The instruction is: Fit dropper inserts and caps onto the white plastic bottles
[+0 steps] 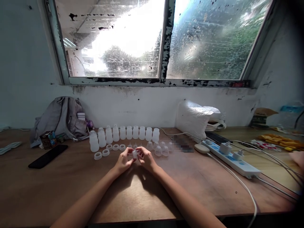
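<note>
My left hand [124, 161] and my right hand [146, 159] meet at the middle of the table, fingertips pinched around a small translucent bottle part [135, 154]. Fingers cover much of it, so its exact kind is unclear. Just behind my hands are a few clear nipples [136, 145], partly hidden. Frosted baby bottles [135, 133] form a curved row at the back; those at the left end [94, 142] wear clear caps. Several white screw rings [105, 152] lie left of my hands. Clear dome caps [158, 151] are grouped to the right.
On the left are a black phone [48, 156], a small box [48, 139] and a grey backpack [61, 117]. Rightward, a white power strip [232, 159] with cables crosses the table. A white plastic bag [193, 118] leans on the wall; part of another person [298, 158] shows far right.
</note>
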Motion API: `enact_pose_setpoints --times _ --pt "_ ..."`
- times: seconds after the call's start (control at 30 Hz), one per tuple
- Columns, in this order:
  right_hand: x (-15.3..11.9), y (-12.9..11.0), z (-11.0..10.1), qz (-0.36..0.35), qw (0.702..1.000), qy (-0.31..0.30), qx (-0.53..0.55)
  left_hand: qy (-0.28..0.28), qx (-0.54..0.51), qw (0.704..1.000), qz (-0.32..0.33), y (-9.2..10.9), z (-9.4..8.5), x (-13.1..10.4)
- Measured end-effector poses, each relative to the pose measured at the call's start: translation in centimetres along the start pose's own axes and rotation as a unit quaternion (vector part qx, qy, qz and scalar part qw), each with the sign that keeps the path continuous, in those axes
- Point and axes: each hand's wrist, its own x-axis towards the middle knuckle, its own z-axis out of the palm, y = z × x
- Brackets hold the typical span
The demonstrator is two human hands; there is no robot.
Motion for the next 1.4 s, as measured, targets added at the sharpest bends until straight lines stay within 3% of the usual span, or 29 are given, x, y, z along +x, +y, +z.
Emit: enact_pose_setpoints --times 0.1,0.37,0.57,0.87,1.1,1.3,1.4 --pt "-0.1 -0.2 0.2 -0.006 0.999 -0.027 0.032 0.007 -0.016 1.000 0.004 0.0 0.0 -0.1" --pt "0.0 0.0 0.2 0.029 1.000 -0.003 0.007 0.035 -0.001 0.999 0.005 -0.2 0.0 0.0" --pt "-0.2 -1.2 0.2 0.070 0.989 -0.034 0.127 0.022 0.000 1.000 0.011 0.0 0.0 -0.2" --pt "0.1 -0.5 0.2 0.092 0.973 -0.028 0.210 0.025 0.040 0.999 0.014 0.5 -0.5 -0.2" --pt "0.2 -0.7 0.1 0.091 0.971 -0.011 0.222 0.015 0.042 0.999 0.013 0.6 -0.4 -0.3" --pt "0.4 -0.7 -0.2 0.116 0.980 0.039 0.157 0.006 0.015 1.000 0.024 0.7 -0.2 -0.3" --pt "0.6 -0.2 -0.1 0.172 0.961 -0.017 0.214 -0.006 -0.008 0.999 0.038 0.6 -0.1 -0.3"
